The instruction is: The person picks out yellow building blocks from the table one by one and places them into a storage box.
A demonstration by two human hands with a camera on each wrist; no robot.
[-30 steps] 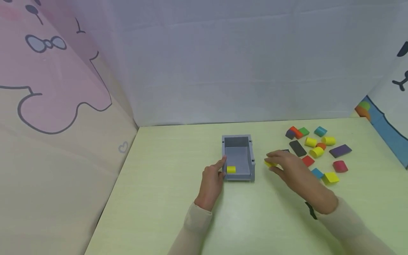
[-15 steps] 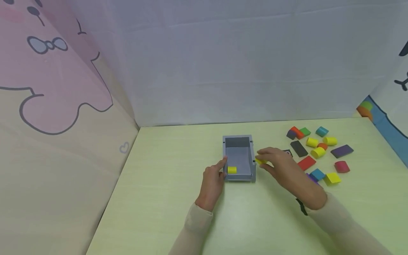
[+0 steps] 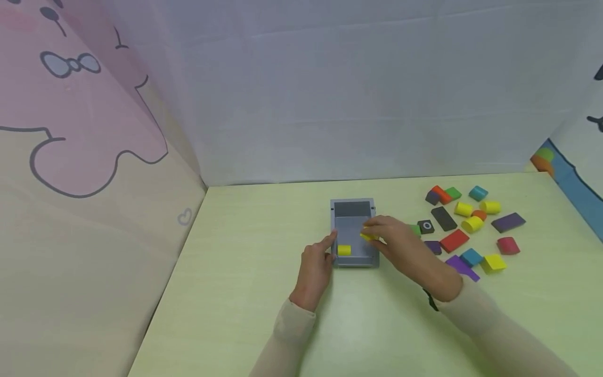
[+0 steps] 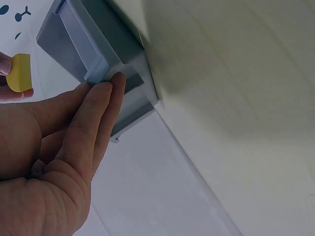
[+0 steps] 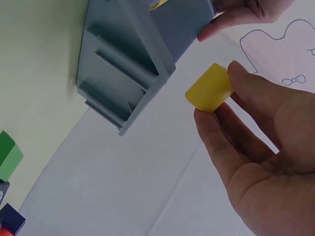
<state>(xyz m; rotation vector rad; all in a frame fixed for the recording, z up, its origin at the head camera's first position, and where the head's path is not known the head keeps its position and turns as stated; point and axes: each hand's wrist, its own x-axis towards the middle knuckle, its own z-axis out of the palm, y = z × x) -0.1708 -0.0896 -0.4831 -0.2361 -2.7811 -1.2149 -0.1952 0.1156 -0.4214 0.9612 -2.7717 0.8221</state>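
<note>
Head view: a yellow block (image 3: 368, 237) is pinched by the right hand (image 3: 400, 246) above a gray box (image 3: 352, 226) whose left side is touched by the left hand (image 3: 314, 269) with fingers nearly straight.

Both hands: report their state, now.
Left hand: open, fingers touching the gray box.
Right hand: holding a yellow block between thumb and fingers.

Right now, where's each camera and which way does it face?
Head: on the head, looking forward and down at the box and loose blocks; left hand, right hand and sleeves show.
Left wrist: worn there, facing the left hand at the box; right fingertips show.
Right wrist: worn there, facing the right hand pinching a yellow block; left fingers show.
Both wrist views share the box and that block.
</note>
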